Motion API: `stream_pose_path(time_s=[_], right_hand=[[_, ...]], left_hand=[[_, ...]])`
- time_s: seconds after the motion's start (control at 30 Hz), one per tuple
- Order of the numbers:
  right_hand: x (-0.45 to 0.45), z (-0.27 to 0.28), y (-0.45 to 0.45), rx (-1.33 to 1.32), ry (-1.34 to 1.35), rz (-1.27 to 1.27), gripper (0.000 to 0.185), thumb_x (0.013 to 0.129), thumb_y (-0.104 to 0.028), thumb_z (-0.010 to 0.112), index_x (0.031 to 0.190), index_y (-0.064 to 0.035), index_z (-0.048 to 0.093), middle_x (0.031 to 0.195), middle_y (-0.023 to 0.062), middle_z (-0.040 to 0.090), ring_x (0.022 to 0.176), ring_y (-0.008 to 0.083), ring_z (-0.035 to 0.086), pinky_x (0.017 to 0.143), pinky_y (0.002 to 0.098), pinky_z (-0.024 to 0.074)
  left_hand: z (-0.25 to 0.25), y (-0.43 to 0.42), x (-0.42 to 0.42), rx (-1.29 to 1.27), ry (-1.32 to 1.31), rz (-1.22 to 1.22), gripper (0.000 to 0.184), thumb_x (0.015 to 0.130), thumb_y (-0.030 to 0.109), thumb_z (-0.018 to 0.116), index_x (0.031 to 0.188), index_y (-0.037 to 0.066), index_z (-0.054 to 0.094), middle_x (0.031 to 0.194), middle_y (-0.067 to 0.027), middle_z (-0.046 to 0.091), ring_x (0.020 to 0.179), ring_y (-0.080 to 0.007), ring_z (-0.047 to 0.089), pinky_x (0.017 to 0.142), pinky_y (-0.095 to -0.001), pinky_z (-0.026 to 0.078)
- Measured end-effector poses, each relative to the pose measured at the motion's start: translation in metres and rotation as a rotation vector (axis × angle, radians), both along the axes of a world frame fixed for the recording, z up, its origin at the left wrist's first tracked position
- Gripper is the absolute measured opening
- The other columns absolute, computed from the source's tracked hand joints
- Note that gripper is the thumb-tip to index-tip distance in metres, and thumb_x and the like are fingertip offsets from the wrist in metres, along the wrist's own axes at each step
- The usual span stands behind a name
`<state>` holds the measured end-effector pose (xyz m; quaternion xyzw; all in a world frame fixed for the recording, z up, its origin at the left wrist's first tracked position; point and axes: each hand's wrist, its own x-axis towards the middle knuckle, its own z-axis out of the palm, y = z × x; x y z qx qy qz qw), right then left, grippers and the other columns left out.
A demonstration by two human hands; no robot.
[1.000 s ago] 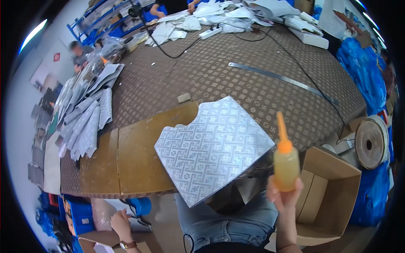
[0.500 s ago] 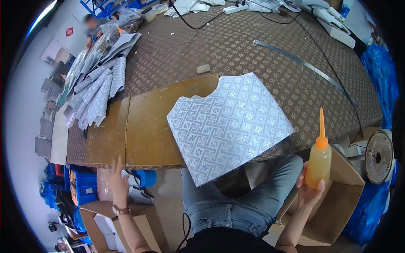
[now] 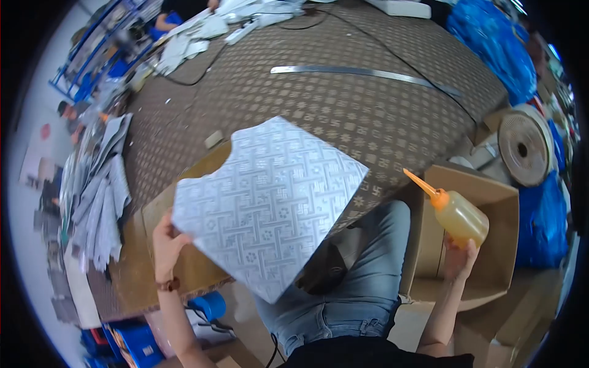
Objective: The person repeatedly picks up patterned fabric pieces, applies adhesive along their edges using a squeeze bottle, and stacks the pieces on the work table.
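Observation:
A silver-grey patterned sheet [image 3: 270, 196] with a curved notch in its upper left edge lies at the table's near edge, its lower corner jutting over my lap. My left hand [image 3: 169, 240] is at the sheet's left edge, thumb and fingers closed on it. In my right hand [image 3: 460, 254] is a squeeze bottle [image 3: 463, 218] of yellowish liquid with a long orange nozzle. The bottle leans to the left, nozzle pointing up and left, right of the sheet and in front of an open cardboard box. Part of a brown board [image 3: 132, 270] shows under the sheet.
The table [image 3: 202, 116] has a brown patterned cover. A metal ruler [image 3: 362, 72] and a black cable [image 3: 392, 52] lie toward the back. Grey patterned pieces [image 3: 101, 208] hang in a pile at left. A cardboard box [image 3: 491, 270] stands at right. Other people work farther off.
My left hand has moved from beside the table up to the sheet and taken its left edge. The bottle has tipped from upright to leaning left. The view has turned right.

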<state>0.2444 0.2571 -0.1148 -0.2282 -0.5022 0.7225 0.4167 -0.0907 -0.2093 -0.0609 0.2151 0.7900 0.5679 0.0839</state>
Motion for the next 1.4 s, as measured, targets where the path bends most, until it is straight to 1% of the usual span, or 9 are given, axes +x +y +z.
stream_pose_path(time_s=[0.07,0.13,0.2,0.43,0.53,0.6,0.97,1.2,1.4], right_hand=[[0.001,0.001,0.011,-0.052,0.072,-0.020,0.071,0.082,-0.036,0.064,0.137,-0.0028,0.035,0.124,0.0107,0.051,0.099,0.0189,0.055,0.075,0.0313,0.0474],[-0.005,0.008,0.017,-0.154,0.218,0.010,0.073,0.083,-0.038,0.063,0.139,-0.0033,0.033,0.126,0.0105,0.050,0.103,0.0195,0.055,0.079,0.0316,0.0487],[-0.017,0.027,0.012,-0.115,0.192,-0.003,0.075,0.082,-0.042,0.063,0.139,-0.0033,0.033,0.126,0.0102,0.049,0.104,0.0193,0.055,0.080,0.0318,0.0492],[-0.029,0.029,0.012,0.109,0.098,-0.112,0.092,0.071,-0.054,0.073,0.135,-0.0008,0.034,0.118,0.0091,0.052,0.101,0.0186,0.056,0.077,0.0330,0.0502],[-0.021,0.027,0.027,0.479,-0.184,-0.084,0.104,0.063,-0.061,0.077,0.133,0.0015,0.034,0.115,0.0112,0.053,0.100,0.0180,0.056,0.082,0.0322,0.0486],[-0.025,0.031,0.026,0.500,-0.188,-0.041,0.104,0.062,-0.060,0.079,0.132,0.0016,0.034,0.114,0.0114,0.053,0.100,0.0180,0.056,0.083,0.0319,0.0481],[-0.080,0.030,0.037,0.624,-0.195,0.103,0.101,0.058,-0.052,0.085,0.129,0.0023,0.038,0.109,0.0115,0.053,0.096,0.0179,0.056,0.084,0.0299,0.0463],[-0.104,0.019,0.046,0.686,-0.283,-0.112,0.088,0.070,-0.061,0.071,0.124,0.0032,0.045,0.117,0.0097,0.051,0.106,0.0172,0.051,0.088,0.0309,0.0434],[-0.113,0.012,0.054,0.588,-0.313,-0.085,0.076,0.076,-0.052,0.070,0.124,0.0015,0.045,0.114,0.0093,0.053,0.104,0.0174,0.053,0.088,0.0305,0.0439]], left_hand=[[0.027,0.009,-0.001,0.065,0.129,-0.077,0.027,0.079,0.006,0.063,0.105,0.001,0.058,0.095,-0.0010,0.062,0.087,-0.0105,0.058,0.078,-0.0256,0.047],[0.049,0.029,-0.010,0.048,0.212,0.200,0.039,0.080,0.022,0.073,0.108,-0.002,0.058,0.106,-0.0035,0.061,0.096,-0.0111,0.056,0.082,-0.0260,0.046],[0.098,0.091,-0.006,0.371,0.161,0.152,0.034,0.088,0.024,0.064,0.108,-0.002,0.059,0.105,-0.0040,0.061,0.096,-0.0121,0.056,0.082,-0.0262,0.046],[0.140,0.188,-0.076,0.178,0.026,0.062,0.033,0.091,0.028,0.060,0.105,-0.001,0.063,0.100,-0.0046,0.065,0.088,-0.0090,0.059,0.079,-0.0235,0.045],[0.161,0.205,-0.079,0.099,-0.008,0.023,0.033,0.090,0.029,0.062,0.104,-0.001,0.065,0.098,-0.0044,0.066,0.085,-0.0080,0.059,0.077,-0.0224,0.045],[0.174,0.212,-0.078,0.115,-0.027,-0.013,0.033,0.089,0.029,0.063,0.103,-0.001,0.066,0.095,-0.0038,0.067,0.081,-0.0071,0.060,0.075,-0.0207,0.045],[0.120,0.247,-0.094,-0.154,-0.154,-0.146,0.035,0.087,0.029,0.065,0.104,-0.003,0.066,0.088,-0.0030,0.068,0.072,-0.0055,0.061,0.066,-0.0193,0.047],[0.098,0.256,-0.098,-0.138,-0.207,-0.164,0.036,0.088,0.028,0.065,0.105,-0.003,0.065,0.088,-0.0037,0.068,0.071,-0.0054,0.061,0.063,-0.0188,0.047],[0.082,0.249,-0.098,-0.139,-0.254,-0.157,0.036,0.089,0.028,0.064,0.106,-0.003,0.065,0.089,-0.0033,0.068,0.070,-0.0050,0.061,0.063,-0.0186,0.047]])
